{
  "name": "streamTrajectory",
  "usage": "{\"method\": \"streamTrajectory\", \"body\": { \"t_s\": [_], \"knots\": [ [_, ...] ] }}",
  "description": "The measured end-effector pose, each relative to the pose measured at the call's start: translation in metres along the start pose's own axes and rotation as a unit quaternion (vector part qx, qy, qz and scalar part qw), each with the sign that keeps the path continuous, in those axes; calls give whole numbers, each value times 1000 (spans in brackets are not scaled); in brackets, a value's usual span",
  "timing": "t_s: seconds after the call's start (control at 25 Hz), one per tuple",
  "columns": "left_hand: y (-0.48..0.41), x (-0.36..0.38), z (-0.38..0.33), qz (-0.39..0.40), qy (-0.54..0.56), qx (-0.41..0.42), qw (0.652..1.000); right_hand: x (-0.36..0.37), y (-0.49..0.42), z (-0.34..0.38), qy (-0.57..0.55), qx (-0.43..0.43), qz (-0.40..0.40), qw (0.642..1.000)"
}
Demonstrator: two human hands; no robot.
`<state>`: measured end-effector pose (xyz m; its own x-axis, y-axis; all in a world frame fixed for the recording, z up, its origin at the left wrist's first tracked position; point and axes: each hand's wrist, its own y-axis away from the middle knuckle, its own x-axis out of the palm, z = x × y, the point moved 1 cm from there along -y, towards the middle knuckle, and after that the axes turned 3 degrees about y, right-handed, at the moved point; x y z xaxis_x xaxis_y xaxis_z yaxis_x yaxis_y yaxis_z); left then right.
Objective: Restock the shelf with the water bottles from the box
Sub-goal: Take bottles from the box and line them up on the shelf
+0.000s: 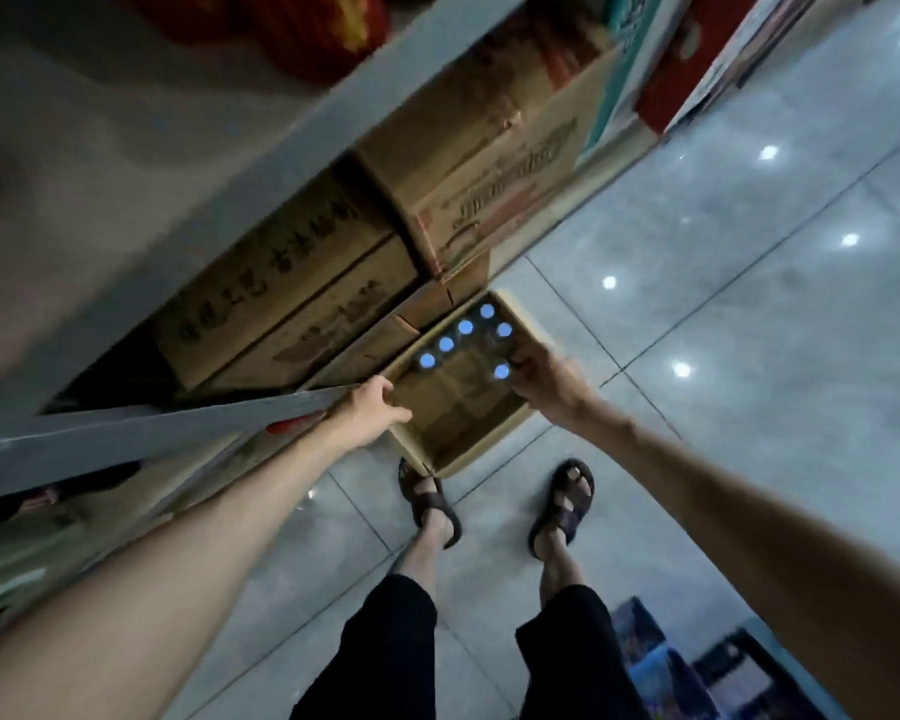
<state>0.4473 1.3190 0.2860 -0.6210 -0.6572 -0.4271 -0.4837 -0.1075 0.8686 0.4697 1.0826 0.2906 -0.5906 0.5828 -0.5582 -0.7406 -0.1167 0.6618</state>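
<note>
An open brown cardboard box (481,444) sits on the glossy grey tiled floor (749,304), just beside the grey metal shelf (126,433). The clear water bottles with pale blue round caps (465,327) left in it stand upright: a row of four along the wall nearest the shelf, one more at the far end, and a lone bottle (501,371) against the opposite wall. The right hand (541,379) is on that lone bottle, and its grip looks clamped round the neck just under the cap, though blur leaves the fingers indistinct. The left hand (372,413) has its grip curled over the box's near corner rim, on the shelf side. The lone bottle's long axis is vertical, pointing up toward the camera, so the lift probably has to go straight up clear of the box walls, then leftward across to the shelf. The row of four lies nearer the left hand.
</note>
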Motion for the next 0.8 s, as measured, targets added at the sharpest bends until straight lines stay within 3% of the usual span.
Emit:
{"method": "streamTrajectory", "body": {
  "t_s": [0.12,0.24,0.32,0.44,0.52,0.64,0.8],
  "knots": [
    [-83,65,32,14,34,-49,998,75,-61,-73,-80,55,22,995],
    [-159,135,76,-18,58,-119,991,148,-106,-135,-150,116,-28,982],
    [-198,169,107,-56,61,-160,984,186,-130,-168,-99,85,-47,990],
    [-259,205,158,-131,48,-191,972,223,-177,-208,30,25,-138,990],
    [-286,218,173,-137,76,-195,968,240,-215,-218,101,-14,-171,980],
    [-314,228,178,-156,96,-203,962,262,-265,-220,169,-38,-139,975],
    [-330,226,184,-181,55,-215,958,279,-290,-217,161,-8,-146,976]
  ]
}}
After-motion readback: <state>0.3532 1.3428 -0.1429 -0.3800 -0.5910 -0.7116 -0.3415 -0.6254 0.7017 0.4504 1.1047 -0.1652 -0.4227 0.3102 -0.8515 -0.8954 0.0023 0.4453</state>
